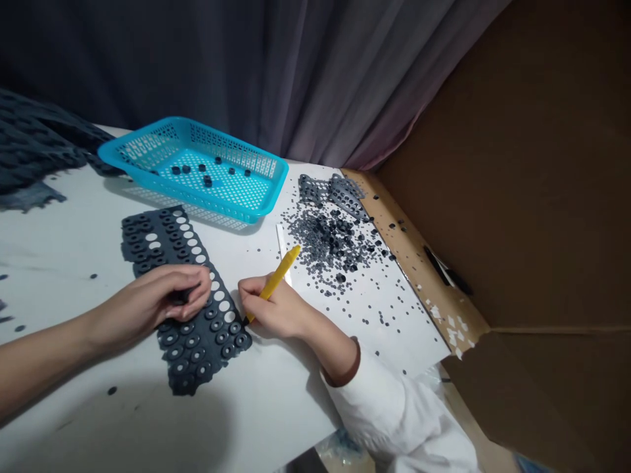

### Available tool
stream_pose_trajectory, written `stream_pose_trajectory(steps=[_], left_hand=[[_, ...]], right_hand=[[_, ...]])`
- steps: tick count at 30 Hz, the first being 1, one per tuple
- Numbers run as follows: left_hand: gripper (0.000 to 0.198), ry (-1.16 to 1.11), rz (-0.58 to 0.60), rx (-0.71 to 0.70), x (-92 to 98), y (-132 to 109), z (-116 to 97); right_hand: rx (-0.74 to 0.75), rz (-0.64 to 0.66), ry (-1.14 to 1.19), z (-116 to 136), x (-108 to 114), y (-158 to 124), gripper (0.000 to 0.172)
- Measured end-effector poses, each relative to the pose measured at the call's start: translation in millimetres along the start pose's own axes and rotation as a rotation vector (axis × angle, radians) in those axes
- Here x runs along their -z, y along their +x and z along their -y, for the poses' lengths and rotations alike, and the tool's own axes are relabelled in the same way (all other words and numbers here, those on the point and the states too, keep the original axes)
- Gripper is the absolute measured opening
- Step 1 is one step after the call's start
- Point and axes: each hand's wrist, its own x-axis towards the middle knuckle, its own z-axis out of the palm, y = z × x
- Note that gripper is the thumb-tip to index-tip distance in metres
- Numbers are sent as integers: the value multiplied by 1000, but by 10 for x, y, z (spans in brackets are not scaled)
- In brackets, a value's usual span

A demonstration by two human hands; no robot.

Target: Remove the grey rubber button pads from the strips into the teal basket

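A dark rubber sheet point(165, 247) with rows of ring-shaped pieces lies flat on the table, with a line of round white openings along its right side. My left hand point(180, 294) rests over the middle of the sheet, its fingers curled closed. Something dark shows between those fingers, but I cannot make out what it is. In my right hand point(273, 307) is a yellow pen-shaped tool point(282, 270), gripped like a pencil and slanting up to the right. Its lower end is at the sheet's right edge, beside the rings, and is mostly hidden by my fingers.
Beyond the sheet stands a blue perforated basket point(211, 197) holding several small black rings. A pile of small black discs and rings point(330, 240) spreads at the right, with scrap punched sheets point(340, 192) behind. More dark sheets point(39, 144) lie far left. Cardboard point(542, 197) borders the right.
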Motion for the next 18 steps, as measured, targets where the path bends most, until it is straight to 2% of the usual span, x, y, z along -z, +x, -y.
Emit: stream_pose_trajectory(steps=[4,8,13,15,18], left_hand=[[39,-15,57,34,-22,-11,-28],[27,-46,36,30,-72,-41,-69],[31,-53,-4,83,-138,-68,-123],[26,104,-15,43,-155,-67,-110],[18,582,31,-265,-155,-59,-13]], right_hand=[[4,-2,-41,1,-9,-5,22],[53,8,-208,77,-22,-35,23],[94,23,-301,155,-30,-59,23],[79,12,-290,138,-30,-50,23],[43,-14,-254,90,-31,-32,23]])
